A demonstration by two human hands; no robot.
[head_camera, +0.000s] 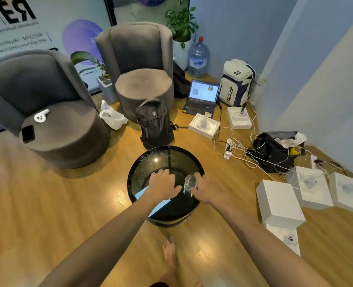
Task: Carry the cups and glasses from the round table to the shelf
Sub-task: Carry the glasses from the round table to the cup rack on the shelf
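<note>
Head cam is looking down at a round black worktop on a wooden floor. Right hand is reaching in from the right, grip wrapping around a clear glass that is standing upright near the worktop's right edge; thumb and fingers are touching its sides. Left hand is hovering palm-down over the worktop centre, just beside the glass, fingers curling loosely; cannot tell whether that grip is holding anything beneath the palm. Two grey armchairs are sitting behind the worktop, the nearer one carrying a phone and a white controller. A black backpack is leaning just behind the worktop. An open laptop, white boxes and tangled cables are lying on the floor to the right.
</note>
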